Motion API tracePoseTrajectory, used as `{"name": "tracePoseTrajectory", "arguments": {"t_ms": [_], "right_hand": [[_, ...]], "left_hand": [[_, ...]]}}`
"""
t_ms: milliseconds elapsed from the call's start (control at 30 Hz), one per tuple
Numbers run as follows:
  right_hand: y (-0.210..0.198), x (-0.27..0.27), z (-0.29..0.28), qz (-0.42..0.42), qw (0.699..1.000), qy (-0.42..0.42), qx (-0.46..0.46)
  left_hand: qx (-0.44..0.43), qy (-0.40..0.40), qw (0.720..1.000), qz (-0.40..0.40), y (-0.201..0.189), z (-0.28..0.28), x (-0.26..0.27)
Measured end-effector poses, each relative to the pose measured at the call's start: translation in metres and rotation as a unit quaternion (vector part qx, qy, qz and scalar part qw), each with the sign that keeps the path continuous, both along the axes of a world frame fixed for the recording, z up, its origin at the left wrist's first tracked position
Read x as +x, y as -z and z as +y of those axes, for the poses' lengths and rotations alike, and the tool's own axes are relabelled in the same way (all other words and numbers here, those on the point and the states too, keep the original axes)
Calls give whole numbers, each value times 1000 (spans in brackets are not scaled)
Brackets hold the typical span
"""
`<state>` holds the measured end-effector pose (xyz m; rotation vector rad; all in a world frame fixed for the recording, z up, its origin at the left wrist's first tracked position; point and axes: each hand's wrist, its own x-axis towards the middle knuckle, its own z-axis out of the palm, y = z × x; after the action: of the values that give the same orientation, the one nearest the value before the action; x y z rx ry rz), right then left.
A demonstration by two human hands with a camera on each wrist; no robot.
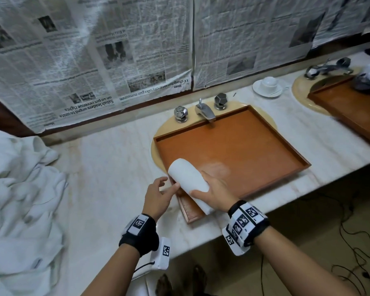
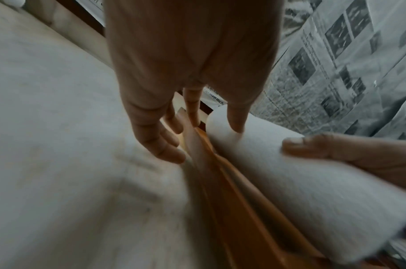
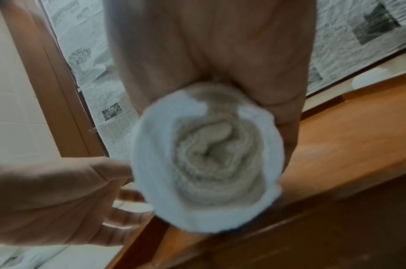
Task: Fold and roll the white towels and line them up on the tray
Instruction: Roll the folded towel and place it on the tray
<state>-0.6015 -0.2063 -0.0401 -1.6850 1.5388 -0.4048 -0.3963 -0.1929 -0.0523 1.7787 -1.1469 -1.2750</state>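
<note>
Head view gives me the clearest read: my right hand (image 1: 216, 193) grips a rolled white towel (image 1: 188, 180), thumb across its near end and fingers curled round the far side, holding it slanted over the front left corner of the brown wooden tray (image 1: 254, 150). I cannot tell whether the roll rests on the tray rim or hangs just above it. My left hand (image 1: 158, 195) sits just beside the roll on its left, fingers loosely spread, holding nothing; in the left wrist view one fingertip (image 2: 237, 125) touches the towel's side while the others hang over the tray edge. The right wrist view shows the roll's spiral end (image 3: 206, 160), blurred, with my palm behind it.

The tray lies across a sink set in the marble counter (image 1: 107, 167), below a chrome tap (image 1: 205, 111). A heap of loose white towels (image 1: 19, 199) lies at the counter's left end, well apart from the tray. A white cup and saucer (image 1: 268, 85) stands farther right, and newspaper sheets (image 1: 94, 50) cover the wall behind.
</note>
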Motion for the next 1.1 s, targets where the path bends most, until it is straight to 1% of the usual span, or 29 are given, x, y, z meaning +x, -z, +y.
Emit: {"name": "tracePoseTrajectory", "arguments": {"t_ms": [33, 100, 200, 267, 300, 433, 567, 700, 733, 833, 867, 933, 1000, 1100], "right_hand": [[4, 4, -3, 9, 1000, 5, 9], [10, 11, -8, 29, 999, 12, 20], [12, 18, -7, 32, 998, 19, 44], [10, 21, -3, 29, 998, 21, 52], [9, 23, -1, 32, 998, 19, 51], [10, 28, 1, 33, 997, 3, 68], [14, 27, -1, 11, 998, -7, 62], [17, 22, -1, 5, 998, 15, 58], [17, 21, -2, -17, 997, 25, 65], [18, 15, -4, -123, 985, 39, 112], [19, 14, -5, -146, 980, 45, 129], [19, 12, -7, -166, 972, 62, 156], [18, 12, -9, -160, 971, 70, 162], [18, 16, -7, -95, 988, 57, 111]], "left_hand": [[15, -4, 1000, -6, 3, 1, 0], [48, -3, 999, 13, 9, 4, -1], [97, -16, 989, 106, 12, 8, -7], [108, -39, 979, 170, 9, 11, -13], [105, -47, 977, 181, 8, 11, -15], [98, -57, 978, 176, 9, 10, -16], [107, -51, 977, 175, 10, 6, -16], [109, -56, 977, 175, 11, 7, -17], [110, -56, 976, 178, 10, 7, -17], [112, -53, 975, 183, 8, 7, -17], [113, -51, 975, 183, 8, 6, -16], [116, -46, 975, 182, 7, 6, -17], [118, -42, 975, 183, 6, 6, -17], [123, -47, 973, 189, 6, 5, -16]]}}
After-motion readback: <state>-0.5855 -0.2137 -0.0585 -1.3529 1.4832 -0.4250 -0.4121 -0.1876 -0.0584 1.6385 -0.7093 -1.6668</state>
